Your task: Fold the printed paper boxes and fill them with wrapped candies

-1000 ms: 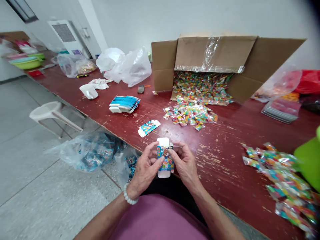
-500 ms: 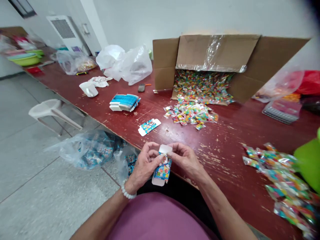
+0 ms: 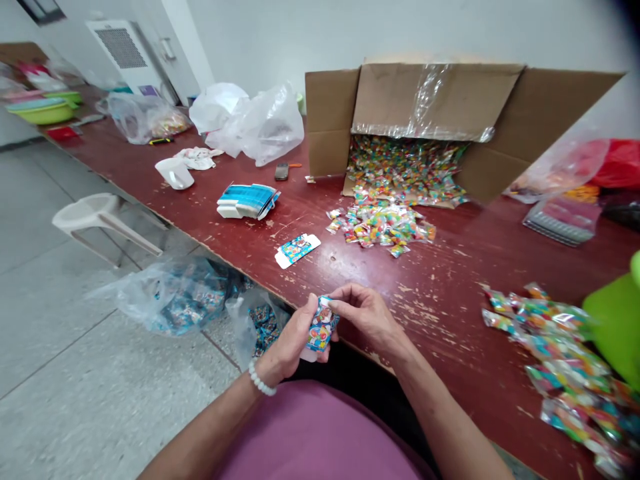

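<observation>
A small blue printed carton point(image 3: 321, 328) is in my hands at the table's front edge. My left hand point(image 3: 296, 335) wraps round it from the left and below, its fingers partly hidden behind it. With bent fingers my right hand point(image 3: 363, 312) pinches the white flap at the carton's top end; the bottom flap sticks out below. Just beyond lies another flat blue carton point(image 3: 298, 250). A stack of blue and white flat cartons point(image 3: 249, 202) rests farther left. Past my right hand, small candy packets point(image 3: 383, 225) spill in a heap from an open cardboard box point(image 3: 435, 100).
Larger candy packets point(image 3: 565, 347) lie on the right beside a green container point(image 3: 617, 327). A white cup point(image 3: 174, 173) and clear plastic bags point(image 3: 270, 127) stand at the back left. Below the table edge are bags of blue packs point(image 3: 187, 297) and a white stool point(image 3: 95, 210).
My left hand has closed round the carton from below. The top flap, upright before, is now folded down under my right fingers.
</observation>
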Motion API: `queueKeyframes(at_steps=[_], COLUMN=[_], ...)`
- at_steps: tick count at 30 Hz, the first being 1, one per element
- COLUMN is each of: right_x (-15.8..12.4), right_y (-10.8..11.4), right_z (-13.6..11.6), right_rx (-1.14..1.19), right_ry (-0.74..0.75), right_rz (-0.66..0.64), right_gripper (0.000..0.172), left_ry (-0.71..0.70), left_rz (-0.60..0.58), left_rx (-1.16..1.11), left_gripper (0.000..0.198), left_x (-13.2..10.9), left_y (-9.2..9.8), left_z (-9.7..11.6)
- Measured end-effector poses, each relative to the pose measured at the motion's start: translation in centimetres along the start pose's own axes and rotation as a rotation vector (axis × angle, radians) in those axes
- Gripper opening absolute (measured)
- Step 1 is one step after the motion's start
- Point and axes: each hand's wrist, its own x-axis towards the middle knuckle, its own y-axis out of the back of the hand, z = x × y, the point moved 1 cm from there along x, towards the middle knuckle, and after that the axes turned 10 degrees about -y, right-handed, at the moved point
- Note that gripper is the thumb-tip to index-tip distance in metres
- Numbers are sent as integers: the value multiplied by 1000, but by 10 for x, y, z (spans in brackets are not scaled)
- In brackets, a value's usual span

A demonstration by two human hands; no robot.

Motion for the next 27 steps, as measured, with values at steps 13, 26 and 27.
queueKeyframes(at_steps=[13,26,27], right_x=[-9,120,120], right_y=[6,110,113], right_z=[2,-27,-25], right_rx=[-320,-800,-762], right_ry=[242,403,393], right_rz=[-115,745,749], right_gripper=[21,7,8], left_ry=[-63,87,101], left_rz=[-7,-146,-160], left_rx=[62,-38,22], left_gripper=[80,42,41], left_x=[6,-27,-30], left_y=[9,31,41], left_z=[-2,-12,-13])
